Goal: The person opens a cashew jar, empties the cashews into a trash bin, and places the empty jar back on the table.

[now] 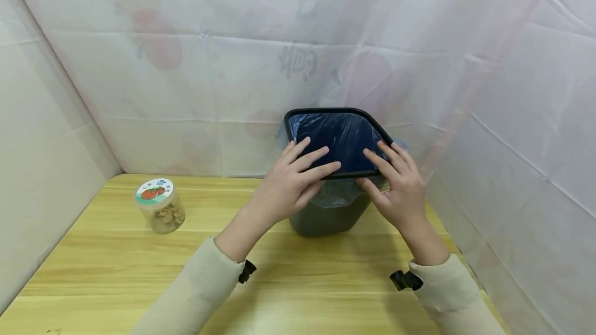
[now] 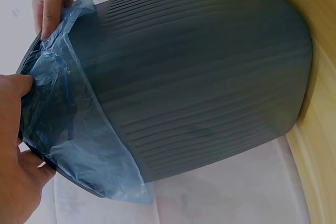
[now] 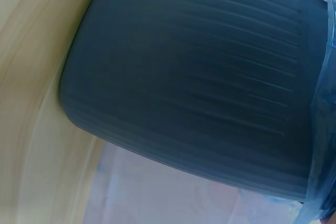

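A dark grey trash can (image 1: 321, 218) with a black rim stands upright on the table, and a thin blue trash bag (image 1: 346, 136) lines it. The bag's edge (image 2: 94, 145) is folded down over the outside of the rim. At the rim's front left, my left hand (image 1: 291, 182) pinches the bag against it, thumb outside and spread fingers over the opening. My right hand (image 1: 400, 187) pinches bag and rim at the right front corner, fingers inside and thumb outside. In the right wrist view the ribbed side of the can (image 3: 184, 77) fills most of the picture; that hand barely shows.
A clear plastic jar (image 1: 165, 216) of pale nuts, with a printed lid, stands on the left of the wooden table (image 1: 116, 273). White printed cloth (image 1: 209, 76) hangs close behind the trash can, and more cloth (image 1: 526, 169) bounds the right side.
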Tool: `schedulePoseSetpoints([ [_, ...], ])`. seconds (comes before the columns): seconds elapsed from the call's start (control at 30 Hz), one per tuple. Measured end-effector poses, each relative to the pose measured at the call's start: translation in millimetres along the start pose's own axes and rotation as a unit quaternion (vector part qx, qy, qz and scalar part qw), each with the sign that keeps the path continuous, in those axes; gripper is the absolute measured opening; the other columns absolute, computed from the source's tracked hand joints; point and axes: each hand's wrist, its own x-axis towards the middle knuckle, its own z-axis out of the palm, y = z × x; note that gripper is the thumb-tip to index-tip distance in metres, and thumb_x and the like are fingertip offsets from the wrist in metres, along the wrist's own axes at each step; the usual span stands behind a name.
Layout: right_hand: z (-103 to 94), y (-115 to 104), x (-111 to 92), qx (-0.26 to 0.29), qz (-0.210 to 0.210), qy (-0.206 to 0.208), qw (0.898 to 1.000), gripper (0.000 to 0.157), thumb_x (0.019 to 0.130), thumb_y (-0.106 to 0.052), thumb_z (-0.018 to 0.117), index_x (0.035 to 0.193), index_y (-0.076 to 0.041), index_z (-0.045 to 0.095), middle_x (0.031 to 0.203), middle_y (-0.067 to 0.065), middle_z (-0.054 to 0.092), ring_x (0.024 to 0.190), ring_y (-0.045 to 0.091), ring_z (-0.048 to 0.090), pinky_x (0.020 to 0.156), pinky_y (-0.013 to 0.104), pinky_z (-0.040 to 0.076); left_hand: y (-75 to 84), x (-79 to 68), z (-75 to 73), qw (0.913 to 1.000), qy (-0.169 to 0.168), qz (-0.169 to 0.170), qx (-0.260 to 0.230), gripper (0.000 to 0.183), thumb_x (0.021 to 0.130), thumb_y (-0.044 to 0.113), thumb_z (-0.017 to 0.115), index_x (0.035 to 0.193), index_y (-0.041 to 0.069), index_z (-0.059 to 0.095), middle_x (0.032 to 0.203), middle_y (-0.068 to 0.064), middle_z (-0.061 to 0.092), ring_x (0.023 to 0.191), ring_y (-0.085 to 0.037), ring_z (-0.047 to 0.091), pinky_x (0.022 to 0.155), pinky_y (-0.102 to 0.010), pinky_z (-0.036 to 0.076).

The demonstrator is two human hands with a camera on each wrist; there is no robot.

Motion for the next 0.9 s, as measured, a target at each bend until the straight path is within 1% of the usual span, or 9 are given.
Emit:
schedulePoseSetpoints([
  [0.2, 1.6, -1, 1, -0.002, 0.003, -0.002, 1.0, 0.065, 0.093, -0.067, 0.052, 0.13, -0.017, 0.068, 0.138, 0.017, 0.06, 0.133, 0.043, 0.048, 0.114, 0.056, 0.034, -2.2, 0.0, -1.4, 1.0, 0.001, 0.004, -0.002, 0.04, 0.098, 0.023, 0.064, 0.138, 0.026, 0.062, 0.145, -0.008, 0.056, 0.145, -0.041, 0.035, 0.116, -0.061, 0.028],
  [0.3, 2.6, -1, 1, -0.005, 0.003, -0.01, 1.0, 0.064, 0.093, -0.067, 0.053, 0.131, -0.017, 0.068, 0.139, 0.018, 0.059, 0.134, 0.043, 0.047, 0.115, 0.056, 0.033, -4.2, -0.9, -1.4, 1.0, 0.002, 0.005, -0.004, 0.04, 0.098, 0.023, 0.065, 0.137, 0.025, 0.063, 0.144, -0.009, 0.056, 0.143, -0.042, 0.037, 0.115, -0.061, 0.029],
  [0.43, 4.1, -2, 2, -0.007, 0.003, -0.011, 1.0, 0.064, 0.093, -0.067, 0.053, 0.131, -0.017, 0.068, 0.139, 0.018, 0.059, 0.134, 0.043, 0.047, 0.114, 0.056, 0.033, -5.9, -2.5, -1.6, 1.0, 0.002, 0.001, -0.003, 0.04, 0.098, 0.023, 0.065, 0.137, 0.026, 0.063, 0.144, -0.008, 0.056, 0.143, -0.042, 0.037, 0.115, -0.061, 0.029],
  [0.57, 5.2, -4, 4, -0.007, 0.002, -0.01, 1.0, 0.065, 0.093, -0.067, 0.052, 0.131, -0.017, 0.068, 0.139, 0.018, 0.059, 0.134, 0.043, 0.047, 0.114, 0.057, 0.033, -7.6, -2.8, -3.4, 1.0, 0.0, -0.003, -0.005, 0.039, 0.098, 0.023, 0.064, 0.137, 0.026, 0.063, 0.145, -0.008, 0.056, 0.145, -0.04, 0.034, 0.116, -0.06, 0.028],
  [0.9, 11.3, -13, 6, -0.001, 0.006, -0.006, 1.0, 0.064, 0.092, -0.067, 0.054, 0.132, -0.018, 0.067, 0.139, 0.017, 0.06, 0.133, 0.043, 0.049, 0.113, 0.06, 0.033, -13.6, -7.1, -9.8, 1.0, 0.0, -0.001, -0.007, 0.039, 0.098, 0.024, 0.064, 0.137, 0.026, 0.063, 0.145, -0.007, 0.055, 0.145, -0.04, 0.034, 0.115, -0.061, 0.028],
])
